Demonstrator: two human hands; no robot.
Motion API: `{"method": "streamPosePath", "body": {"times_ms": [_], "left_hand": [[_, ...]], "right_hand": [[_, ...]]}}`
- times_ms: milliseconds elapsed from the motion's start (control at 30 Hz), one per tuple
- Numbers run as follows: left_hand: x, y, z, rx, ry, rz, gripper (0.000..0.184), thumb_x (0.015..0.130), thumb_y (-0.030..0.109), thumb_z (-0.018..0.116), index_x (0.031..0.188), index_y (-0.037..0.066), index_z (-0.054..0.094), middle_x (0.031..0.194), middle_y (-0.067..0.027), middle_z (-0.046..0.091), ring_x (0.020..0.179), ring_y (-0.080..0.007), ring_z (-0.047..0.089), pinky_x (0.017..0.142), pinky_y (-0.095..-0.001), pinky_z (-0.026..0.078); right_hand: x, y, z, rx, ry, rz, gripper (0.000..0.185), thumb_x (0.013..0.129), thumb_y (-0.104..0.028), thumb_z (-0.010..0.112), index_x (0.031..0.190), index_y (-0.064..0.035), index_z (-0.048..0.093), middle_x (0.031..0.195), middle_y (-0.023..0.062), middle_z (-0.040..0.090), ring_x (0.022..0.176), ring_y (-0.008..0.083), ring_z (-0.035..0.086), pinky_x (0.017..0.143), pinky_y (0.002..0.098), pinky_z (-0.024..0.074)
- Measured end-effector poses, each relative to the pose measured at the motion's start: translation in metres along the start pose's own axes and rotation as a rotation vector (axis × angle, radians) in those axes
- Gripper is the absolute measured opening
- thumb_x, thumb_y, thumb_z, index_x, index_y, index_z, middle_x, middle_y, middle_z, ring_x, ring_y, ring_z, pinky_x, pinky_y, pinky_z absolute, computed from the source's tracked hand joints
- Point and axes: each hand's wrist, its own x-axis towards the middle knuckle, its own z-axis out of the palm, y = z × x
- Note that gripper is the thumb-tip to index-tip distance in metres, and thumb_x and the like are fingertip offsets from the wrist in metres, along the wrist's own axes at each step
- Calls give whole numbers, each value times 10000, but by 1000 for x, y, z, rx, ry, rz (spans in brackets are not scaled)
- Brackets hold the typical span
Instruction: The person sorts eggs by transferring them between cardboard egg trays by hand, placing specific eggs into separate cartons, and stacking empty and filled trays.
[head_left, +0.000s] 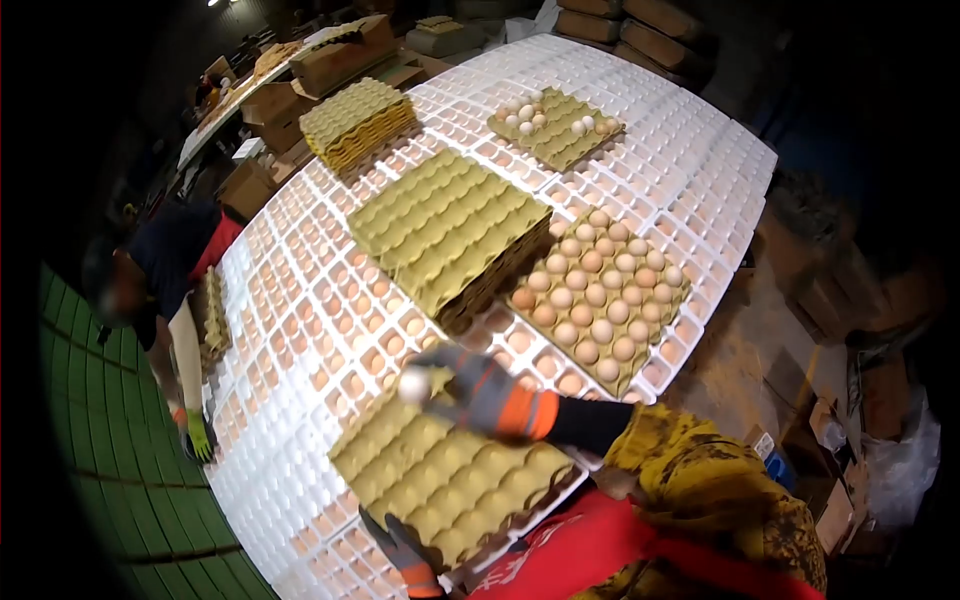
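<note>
My right hand (478,392), in a grey glove with an orange cuff, pinches a white egg (413,386) between its fingertips. Motion blurs both slightly. Below it is a pulp egg tray (455,470) with bare cups. At that tray's near left edge, my left hand (402,556) grips the side, partly hidden by the frame's lower edge. Farther right lies another pulp tray (605,295) filled with brown and pale eggs. A thick stack of bare pulp trays (450,230) stands just beyond my right hand.
White plastic trays (640,110) of eggs cover the wide surface. A partly filled pulp tray (560,130) and a smaller tray stack (358,122) sit farther back. At left, a co-worker (170,265) bends over the edge, a green-gloved hand (198,437) low. Cardboard boxes (345,55) stand behind.
</note>
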Motion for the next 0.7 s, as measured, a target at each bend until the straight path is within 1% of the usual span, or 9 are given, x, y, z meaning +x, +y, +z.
{"method": "streamPosePath", "body": {"times_ms": [167, 200, 267, 367, 433, 533, 600, 667, 700], "left_hand": [[0, 35, 0, 238, -5, -121, 585, 1031, 283, 447, 1477, -55, 278, 1483, -230, 367, 1295, -313, 425, 1090, -388, 333], [2, 24, -4, 264, -24, -62, 585, 1032, 280, 443, 1477, -61, 275, 1484, -233, 365, 1290, -315, 428, 1086, -387, 337], [12, -7, -16, 387, -75, 228, 585, 1035, 273, 435, 1477, -72, 268, 1486, -240, 359, 1280, -318, 433, 1077, -385, 345], [38, -36, -31, 742, -178, 1147, 585, 1039, 263, 423, 1476, -89, 258, 1489, -251, 352, 1264, -324, 441, 1063, -383, 358], [26, -23, -30, 641, -108, 710, 593, 1036, 280, 427, 1479, -78, 260, 1467, -241, 374, 1245, -315, 450, 1039, -380, 377], [-5, 41, 10, 206, 120, -514, 627, 1026, 338, 450, 1487, -46, 267, 1408, -217, 427, 1194, -298, 474, 989, -374, 416], [-8, 30, 6, 163, 107, -495, 636, 1021, 359, 455, 1489, -30, 271, 1387, -202, 442, 1170, -290, 481, 974, -377, 421], [-9, 37, 11, 146, 108, -502, 641, 1019, 372, 452, 1491, -22, 272, 1380, -192, 447, 1156, -286, 486, 961, -378, 428], [-5, 48, 17, 152, 114, -520, 641, 1019, 375, 448, 1492, -21, 271, 1384, -190, 445, 1155, -285, 488, 955, -379, 432]], "right_hand": [[90, 178, -215, 323, 799, 49, 392, 764, -72, 770, 1110, -35, 589, 984, 63, 654, 881, 153, 628, 772, 306, 539], [98, 199, -260, 24, 845, 135, 401, 743, -103, 795, 1086, -37, 598, 978, 52, 653, 882, 148, 615, 779, 298, 526], [125, 251, -318, -36, 920, 149, 423, 704, -141, 824, 1054, -36, 612, 971, 60, 668, 875, 164, 624, 802, 306, 518], [162, 301, -364, -358, 950, 176, 482, 696, -138, 825, 1112, -46, 601, 1013, 94, 673, 892, 204, 647, 799, 322, 532], [172, 308, -374, -590, 985, 206, 563, 688, -159, 834, 1185, -52, 593, 1136, 139, 636, 1002, 262, 630, 889, 345, 506], [166, 328, -389, -535, 1058, 352, 519, 760, -179, 780, 1223, -51, 584, 1152, 171, 623, 1031, 287, 621, 908, 367, 500], [159, 393, -404, -591, 1182, 277, 509, 799, -192, 746, 1242, -35, 551, 1040, 158, 653, 957, 284, 640, 845, 372, 524], [155, 423, -429, 139, 996, 636, 634, 774, -242, 763, 1282, -1, 469, 936, 158, 678, 808, 348, 654, 724, 430, 534], [159, 409, -430, -545, 745, 525, 595, 772, -297, 758, 1227, -15, 496, 953, 191, 677, 828, 375, 648, 728, 437, 531]]}}
